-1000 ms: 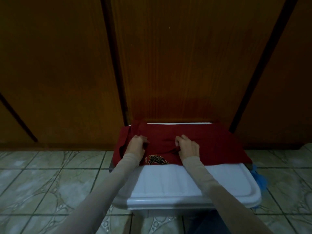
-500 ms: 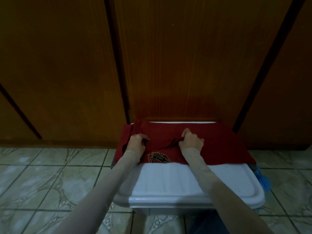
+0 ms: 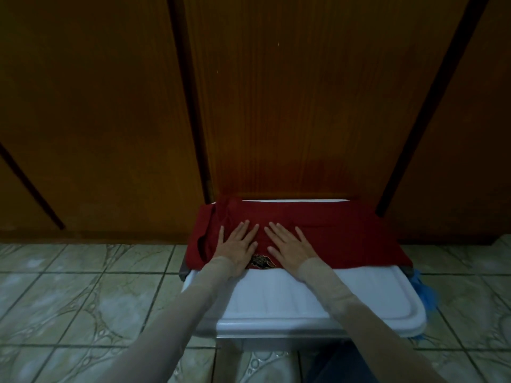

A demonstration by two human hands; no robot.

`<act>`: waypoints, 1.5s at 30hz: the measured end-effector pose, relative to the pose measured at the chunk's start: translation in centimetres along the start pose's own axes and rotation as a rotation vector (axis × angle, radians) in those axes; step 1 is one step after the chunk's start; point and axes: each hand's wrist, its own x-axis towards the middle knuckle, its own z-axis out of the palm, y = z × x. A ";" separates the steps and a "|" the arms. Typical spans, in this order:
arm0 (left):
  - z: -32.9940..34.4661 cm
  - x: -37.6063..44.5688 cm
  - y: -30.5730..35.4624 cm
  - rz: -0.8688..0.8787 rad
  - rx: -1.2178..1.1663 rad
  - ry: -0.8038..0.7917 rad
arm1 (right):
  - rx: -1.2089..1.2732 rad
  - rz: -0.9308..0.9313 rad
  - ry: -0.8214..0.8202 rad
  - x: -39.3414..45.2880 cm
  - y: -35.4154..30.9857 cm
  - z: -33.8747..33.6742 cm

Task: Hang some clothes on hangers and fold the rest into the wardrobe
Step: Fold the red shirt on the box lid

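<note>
Hands first: you have two of them in view, low and centre in the frame; your left hand (image 3: pixel 238 246) lies flat with fingers straight and spread, palm down on the red garment (image 3: pixel 331 239); your right hand (image 3: pixel 290 246) lies the same way just beside it, fingers straight and fanned, pressing the same cloth; neither hand grips or pinches anything; the fingertips of the two hands come near each other but stay apart. Two pale long sleeves (image 3: pixel 177 313) run from the bottom of the frame up to your wrists. One small dark printed emblem (image 3: pixel 261 261) shows on the garment between your wrists, at its near edge. The single red garment is spread across the far half of one white plastic lid (image 3: pixel 276 302), its left part bunched into folds, its right part smooth and reaching the lid's right edge. One scrap of blue material (image 3: pixel 507 295) pokes out at the lid's right side; you cannot tell what it is. The lid sits over a green-veined tiled floor (image 3: pixel 83 286); behind it, filling the upper frame, stand the brown wooden wardrobe doors (image 3: pixel 276 106), three panels wholly or partly in view, all closed.
</note>
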 end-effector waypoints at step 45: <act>-0.4 -0.9 0.8 -0.380 -0.151 0.119 | 0.127 0.403 -0.144 -3.8 7.1 -0.8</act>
